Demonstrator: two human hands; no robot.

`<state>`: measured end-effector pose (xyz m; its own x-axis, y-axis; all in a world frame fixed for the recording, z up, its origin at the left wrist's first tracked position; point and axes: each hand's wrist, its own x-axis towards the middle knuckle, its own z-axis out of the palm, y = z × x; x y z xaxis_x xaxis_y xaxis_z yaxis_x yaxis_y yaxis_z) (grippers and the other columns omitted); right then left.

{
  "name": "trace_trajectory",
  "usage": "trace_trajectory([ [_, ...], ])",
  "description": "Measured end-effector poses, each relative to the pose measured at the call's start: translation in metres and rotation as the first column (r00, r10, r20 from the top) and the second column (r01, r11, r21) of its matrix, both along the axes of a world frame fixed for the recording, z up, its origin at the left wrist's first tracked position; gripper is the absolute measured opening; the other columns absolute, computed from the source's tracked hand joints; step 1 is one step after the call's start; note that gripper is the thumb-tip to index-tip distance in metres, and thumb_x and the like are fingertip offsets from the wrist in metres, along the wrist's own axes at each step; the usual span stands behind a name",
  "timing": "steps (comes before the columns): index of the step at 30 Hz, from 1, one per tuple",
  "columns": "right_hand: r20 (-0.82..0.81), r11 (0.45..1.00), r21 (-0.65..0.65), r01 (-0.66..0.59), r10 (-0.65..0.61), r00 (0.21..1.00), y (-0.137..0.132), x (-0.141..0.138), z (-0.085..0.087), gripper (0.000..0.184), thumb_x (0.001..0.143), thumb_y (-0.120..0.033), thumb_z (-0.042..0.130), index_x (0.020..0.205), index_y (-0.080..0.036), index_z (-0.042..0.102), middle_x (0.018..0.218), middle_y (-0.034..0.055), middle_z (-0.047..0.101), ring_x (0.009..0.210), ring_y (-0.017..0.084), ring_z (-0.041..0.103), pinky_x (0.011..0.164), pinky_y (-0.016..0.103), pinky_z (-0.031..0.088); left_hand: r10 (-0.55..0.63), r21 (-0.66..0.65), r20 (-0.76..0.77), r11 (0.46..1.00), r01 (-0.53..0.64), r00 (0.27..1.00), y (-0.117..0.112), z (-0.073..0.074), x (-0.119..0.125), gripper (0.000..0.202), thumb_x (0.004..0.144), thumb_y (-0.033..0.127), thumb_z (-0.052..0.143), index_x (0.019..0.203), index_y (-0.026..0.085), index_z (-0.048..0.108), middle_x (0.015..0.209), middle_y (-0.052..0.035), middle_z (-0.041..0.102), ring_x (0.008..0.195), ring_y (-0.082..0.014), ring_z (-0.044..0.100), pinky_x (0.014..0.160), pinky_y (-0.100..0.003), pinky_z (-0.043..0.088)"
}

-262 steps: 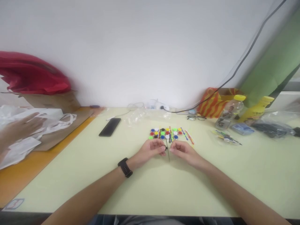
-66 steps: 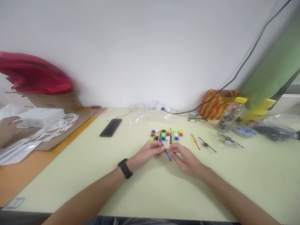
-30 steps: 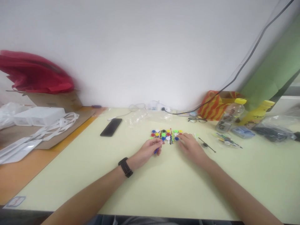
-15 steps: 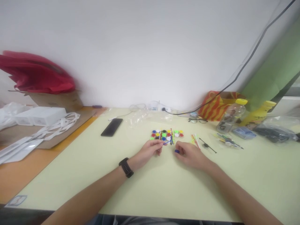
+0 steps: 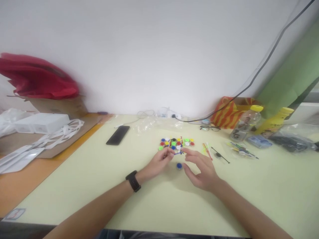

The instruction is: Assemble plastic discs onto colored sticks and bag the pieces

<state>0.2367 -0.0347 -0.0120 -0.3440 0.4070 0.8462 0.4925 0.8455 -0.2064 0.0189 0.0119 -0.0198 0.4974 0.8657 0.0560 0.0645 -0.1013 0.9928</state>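
My left hand [image 5: 160, 161], with a black watch on its wrist, pinches a thin blue plastic stick [image 5: 177, 153] by its left end. My right hand [image 5: 200, 167] is open, thumb and fingers apart. Its index fingertip is close to the stick's right end; whether they touch I cannot tell. A small round blue disc [image 5: 179, 165] lies on the table just left of my right thumb. Rows of coloured round discs [image 5: 173, 143] lie just beyond my hands, with several thin coloured sticks [image 5: 181, 142] upright among them. My left fingers partly cover the nearest row.
Right of my hands lie loose sticks [image 5: 207, 151] and a black stick with a disc [image 5: 218, 155]. Farther right are a bag of pieces [image 5: 240, 150], a clear bottle [image 5: 245, 124] and a yellow bottle [image 5: 272, 122]. A phone [image 5: 118, 135] and glasses [image 5: 210, 127] lie farther back.
My right hand has let go of the blue disc, which now rests on the table. Its fingers have opened and reached toward the blue stick. My left hand still pinches the stick.
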Motion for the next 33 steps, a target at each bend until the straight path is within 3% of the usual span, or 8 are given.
trace_trajectory([
  [2,0.016,0.997,0.072,-0.028,0.027,1.000,-0.004,-0.003,0.004,0.031,0.085,-0.004,0.066,0.111,-0.019,0.059,0.128,0.0193,0.071,0.106,0.029,0.073,0.079,0.040,0.062,-0.046,0.147,-0.061,0.988,0.055,0.997,-0.006,0.000,0.002,0.025,0.100,0.043,0.059,0.100,0.018,0.061,0.086,-0.0008,0.057,0.077,-0.0144,0.051,0.070,-0.027,0.041],
  [5,0.045,0.991,0.128,-0.046,0.041,0.998,-0.007,-0.007,0.006,0.032,0.084,-0.003,0.066,0.112,-0.018,0.062,0.127,0.0209,0.071,0.102,0.029,0.074,0.077,0.040,0.063,-0.107,0.262,-0.148,0.954,0.143,0.983,-0.013,0.000,0.005,0.022,0.103,0.038,0.054,0.104,0.018,0.061,0.094,-0.0040,0.063,0.082,-0.0167,0.056,0.074,-0.029,0.046],
  [11,0.051,0.985,0.153,-0.075,0.068,0.996,-0.008,-0.008,0.008,0.033,0.083,-0.001,0.067,0.112,-0.016,0.063,0.124,0.0211,0.073,0.102,0.029,0.075,0.078,0.040,0.065,-0.116,0.489,-0.264,0.840,0.236,0.958,-0.010,-0.004,0.009,0.015,0.101,0.027,0.056,0.109,0.019,0.067,0.115,-0.0098,0.067,0.107,-0.0234,0.062,0.094,-0.036,0.049],
  [17,0.028,0.977,0.205,-0.062,0.058,0.998,-0.007,-0.007,0.005,0.037,0.080,0.000,0.068,0.113,-0.015,0.063,0.125,0.0214,0.073,0.100,0.029,0.076,0.076,0.040,0.066,-0.093,0.537,-0.295,0.807,0.245,0.951,-0.004,-0.011,0.011,0.014,0.100,0.024,0.059,0.106,0.019,0.071,0.106,-0.0083,0.071,0.101,-0.0227,0.066,0.093,-0.036,0.051],
  [22,0.027,0.969,0.231,-0.082,0.078,0.997,-0.009,-0.007,0.001,0.054,0.079,0.000,0.069,0.128,-0.017,0.056,0.135,0.0213,0.068,0.109,0.030,0.075,0.078,0.042,0.067,-0.090,0.577,-0.234,0.789,0.213,0.968,-0.005,-0.013,0.009,0.014,0.098,0.020,0.059,0.101,0.019,0.073,0.101,-0.0082,0.071,0.094,-0.0210,0.065,0.086,-0.034,0.052],
  [29,-0.059,0.980,0.158,-0.125,0.136,0.989,-0.015,-0.010,0.005,0.076,0.081,0.002,0.064,0.147,-0.027,0.040,0.140,0.0144,0.066,0.105,0.026,0.077,0.073,0.040,0.069,-0.064,0.536,-0.288,0.816,0.216,0.956,-0.003,-0.013,0.005,0.019,0.100,0.030,0.060,0.097,0.020,0.076,0.090,-0.0056,0.067,0.083,-0.0175,0.062,0.078,-0.029,0.050],
  [33,-0.088,0.978,0.159,-0.132,0.147,0.985,-0.015,-0.010,0.008,0.080,0.080,0.004,0.064,0.149,-0.026,0.039,0.138,0.0145,0.067,0.104,0.026,0.077,0.073,0.040,0.069,-0.038,0.541,-0.311,0.814,0.210,0.950,-0.002,-0.015,0.006,0.019,0.099,0.032,0.061,0.099,0.020,0.076,0.089,-0.0054,0.066,0.081,-0.0170,0.061,0.076,-0.029,0.049],
])
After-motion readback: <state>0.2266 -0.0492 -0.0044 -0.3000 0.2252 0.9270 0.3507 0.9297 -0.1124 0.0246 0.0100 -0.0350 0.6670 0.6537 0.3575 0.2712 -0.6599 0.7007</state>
